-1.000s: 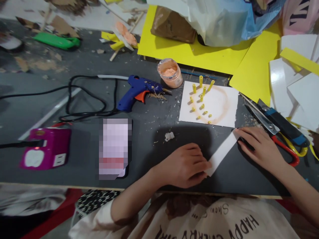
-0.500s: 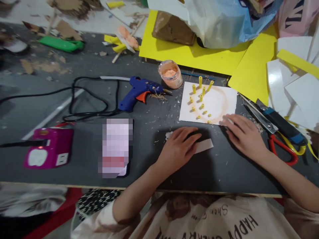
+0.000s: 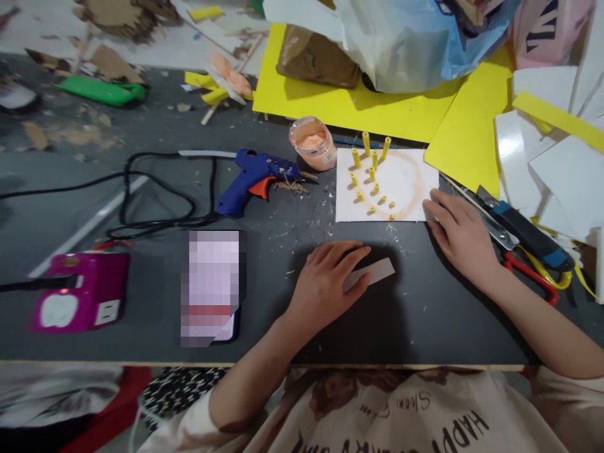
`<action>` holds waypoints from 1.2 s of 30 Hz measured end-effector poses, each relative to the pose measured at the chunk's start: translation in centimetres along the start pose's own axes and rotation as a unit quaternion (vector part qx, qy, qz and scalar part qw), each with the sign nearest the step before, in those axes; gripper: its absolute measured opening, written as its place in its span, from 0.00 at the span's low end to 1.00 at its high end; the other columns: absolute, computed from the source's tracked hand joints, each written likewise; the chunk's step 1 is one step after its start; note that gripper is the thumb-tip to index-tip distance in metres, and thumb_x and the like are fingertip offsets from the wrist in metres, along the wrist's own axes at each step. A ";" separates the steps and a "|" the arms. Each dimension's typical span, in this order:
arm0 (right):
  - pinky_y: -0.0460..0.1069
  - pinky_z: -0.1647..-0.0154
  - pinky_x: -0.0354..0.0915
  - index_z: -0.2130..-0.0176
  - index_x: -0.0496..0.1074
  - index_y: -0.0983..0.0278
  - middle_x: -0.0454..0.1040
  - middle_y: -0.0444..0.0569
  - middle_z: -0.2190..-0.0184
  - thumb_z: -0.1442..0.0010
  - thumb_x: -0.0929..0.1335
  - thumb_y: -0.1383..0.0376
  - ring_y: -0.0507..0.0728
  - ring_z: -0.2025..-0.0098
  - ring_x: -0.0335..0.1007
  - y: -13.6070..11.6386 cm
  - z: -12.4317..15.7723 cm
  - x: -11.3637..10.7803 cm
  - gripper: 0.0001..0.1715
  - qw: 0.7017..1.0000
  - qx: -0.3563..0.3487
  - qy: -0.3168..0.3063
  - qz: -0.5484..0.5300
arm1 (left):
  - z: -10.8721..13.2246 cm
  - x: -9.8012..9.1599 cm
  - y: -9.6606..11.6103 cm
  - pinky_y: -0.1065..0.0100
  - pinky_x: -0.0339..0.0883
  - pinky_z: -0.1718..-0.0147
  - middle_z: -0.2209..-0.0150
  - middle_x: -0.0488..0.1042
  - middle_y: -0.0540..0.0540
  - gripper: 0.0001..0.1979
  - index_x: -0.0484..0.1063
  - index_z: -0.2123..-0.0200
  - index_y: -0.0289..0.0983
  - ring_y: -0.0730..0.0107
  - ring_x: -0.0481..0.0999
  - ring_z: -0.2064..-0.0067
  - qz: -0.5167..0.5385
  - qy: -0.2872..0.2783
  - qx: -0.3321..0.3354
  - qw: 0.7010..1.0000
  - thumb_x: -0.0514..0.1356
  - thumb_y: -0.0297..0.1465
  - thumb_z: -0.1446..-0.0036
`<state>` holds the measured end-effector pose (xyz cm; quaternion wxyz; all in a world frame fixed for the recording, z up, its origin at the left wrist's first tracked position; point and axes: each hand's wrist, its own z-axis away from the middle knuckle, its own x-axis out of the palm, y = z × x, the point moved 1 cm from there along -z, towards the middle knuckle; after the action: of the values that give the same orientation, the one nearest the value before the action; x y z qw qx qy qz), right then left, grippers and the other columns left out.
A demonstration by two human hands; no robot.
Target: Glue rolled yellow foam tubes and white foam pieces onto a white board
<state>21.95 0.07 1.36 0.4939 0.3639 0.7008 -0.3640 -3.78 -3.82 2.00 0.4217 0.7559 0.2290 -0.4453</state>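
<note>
My left hand (image 3: 329, 277) rests low over a small white paper strip (image 3: 381, 270), fingers stretched and thumb apart. Part of the strip is hidden beneath the fingers. At the right edge of a white card (image 3: 399, 189), my right hand (image 3: 458, 231) lies with its fingers extended and the fingertips against the card's side. Several short yellow tubes (image 3: 372, 173) of differing heights stand on the card, along the left and lower part of a faint orange ring (image 3: 418, 182) drawn on it.
Left of the card are an open jar of orange paint (image 3: 313, 145), a blue glue gun (image 3: 255, 179) with its cord, and a phone (image 3: 212, 286). A magenta box (image 3: 82, 292) sits further left. Scissors (image 3: 531, 277) and a box cutter (image 3: 531, 233) lie right, near yellow sheets (image 3: 472, 126).
The white card has turned slightly, its lower edge now level. My right hand has moved away from me along the card's right side. The whole view has shifted a little.
</note>
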 end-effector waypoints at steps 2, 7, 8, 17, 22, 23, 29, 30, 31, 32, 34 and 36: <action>0.60 0.43 0.66 0.45 0.67 0.66 0.70 0.60 0.42 0.34 0.61 0.68 0.64 0.43 0.68 0.2 -0.2 0.0 0.19 1.000 0.009 0.002 -0.003 | -0.1 -0.3 0.1 0.58 0.72 0.60 0.60 0.77 0.42 0.12 0.70 0.54 0.35 0.60 0.76 0.59 0.005 -0.015 0.004 1.000 0.57 0.31 0.41; 0.61 0.43 0.65 0.43 0.66 0.65 0.69 0.60 0.41 0.35 0.64 0.65 0.65 0.42 0.67 -0.3 0.3 -1.0 0.21 1.000 0.000 0.019 0.002 | -0.1 -0.7 0.3 0.60 0.72 0.61 0.59 0.76 0.41 0.17 0.69 0.52 0.34 0.59 0.76 0.59 0.004 -0.082 0.049 0.995 0.57 0.26 0.47; 0.61 0.43 0.65 0.43 0.65 0.65 0.70 0.60 0.42 0.36 0.64 0.65 0.65 0.42 0.67 -0.7 0.5 -1.2 0.22 1.000 -0.013 0.026 -0.004 | -0.1 -0.8 0.4 0.60 0.72 0.61 0.59 0.76 0.42 0.18 0.68 0.51 0.34 0.59 0.76 0.59 0.000 -0.087 0.056 0.995 0.57 0.25 0.47; 0.52 0.63 0.69 0.53 0.72 0.68 0.79 0.54 0.63 0.34 0.63 0.66 0.57 0.63 0.73 -4.8 1.2 -1.1 0.13 0.986 -0.125 -0.015 -0.111 | -0.8 0.2 1.8 0.66 0.74 0.69 0.58 0.71 0.43 0.15 0.64 0.53 0.36 0.64 0.76 0.63 -0.013 -0.085 -0.062 0.994 0.61 0.32 0.42; 0.56 0.52 0.70 0.50 0.73 0.69 0.78 0.57 0.54 0.35 0.63 0.66 0.60 0.52 0.72 -4.5 1.6 -0.7 0.16 0.985 -0.119 -0.045 -0.115 | -1.4 0.5 2.1 0.70 0.75 0.69 0.55 0.66 0.43 0.13 0.62 0.52 0.37 0.77 0.73 0.69 0.144 -0.061 -0.089 0.984 0.58 0.32 0.39; 0.56 0.51 0.70 0.50 0.72 0.69 0.77 0.58 0.53 0.35 0.63 0.66 0.61 0.51 0.72 -4.5 1.7 -0.7 0.17 0.986 -0.114 -0.050 -0.111 | -1.3 0.5 2.0 0.70 0.76 0.68 0.54 0.66 0.43 0.13 0.62 0.52 0.37 0.77 0.73 0.68 0.170 -0.057 -0.084 0.980 0.58 0.30 0.39; 0.56 0.53 0.71 0.50 0.73 0.67 0.78 0.56 0.55 0.34 0.62 0.66 0.60 0.52 0.73 -4.6 2.2 -0.8 0.17 0.986 -0.117 -0.048 -0.104 | -1.0 0.8 1.5 0.61 0.76 0.56 0.59 0.73 0.43 0.08 0.67 0.57 0.37 0.65 0.77 0.56 0.126 -0.026 -0.004 0.992 0.55 0.23 0.40; 0.56 0.53 0.72 0.51 0.73 0.67 0.78 0.56 0.56 0.34 0.62 0.66 0.59 0.53 0.73 -4.7 2.3 -0.7 0.16 0.987 -0.120 -0.044 -0.101 | -1.0 0.9 1.4 0.60 0.75 0.54 0.58 0.74 0.42 0.08 0.67 0.57 0.37 0.64 0.76 0.54 0.114 -0.022 0.006 0.993 0.55 0.23 0.40; 0.56 0.53 0.72 0.51 0.73 0.67 0.78 0.55 0.56 0.34 0.62 0.65 0.59 0.53 0.73 -4.7 2.3 -0.7 0.16 0.987 -0.121 -0.043 -0.098 | -1.0 1.0 1.3 0.59 0.75 0.53 0.56 0.74 0.41 0.09 0.67 0.56 0.37 0.63 0.76 0.52 0.106 -0.021 0.015 0.994 0.56 0.24 0.40; 0.55 0.53 0.72 0.51 0.74 0.67 0.78 0.55 0.56 0.34 0.62 0.65 0.59 0.53 0.73 -4.8 2.3 -0.6 0.16 0.987 -0.121 -0.042 -0.096 | -1.0 1.1 1.2 0.58 0.75 0.52 0.54 0.74 0.40 0.10 0.67 0.55 0.36 0.62 0.76 0.51 0.099 -0.023 0.022 0.995 0.56 0.24 0.40; 0.56 0.53 0.72 0.51 0.74 0.67 0.78 0.56 0.56 0.34 0.62 0.65 0.59 0.53 0.73 -4.9 2.3 -0.5 0.16 0.987 -0.122 -0.042 -0.096 | -1.0 1.4 1.1 0.57 0.74 0.50 0.50 0.74 0.38 0.11 0.67 0.53 0.36 0.60 0.75 0.48 0.087 -0.032 0.038 0.995 0.56 0.25 0.39; 0.56 0.52 0.72 0.51 0.73 0.68 0.79 0.56 0.55 0.34 0.62 0.65 0.60 0.52 0.73 -5.1 2.3 -0.5 0.16 0.987 -0.119 -0.045 -0.099 | -1.0 1.5 1.0 0.56 0.74 0.50 0.47 0.73 0.36 0.11 0.67 0.53 0.34 0.58 0.75 0.47 0.077 -0.039 0.051 0.995 0.57 0.26 0.39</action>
<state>18.62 -4.38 2.09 0.5261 0.2144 0.7488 -0.3413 -1.81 -3.53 1.37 0.4244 0.7738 0.1299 -0.4520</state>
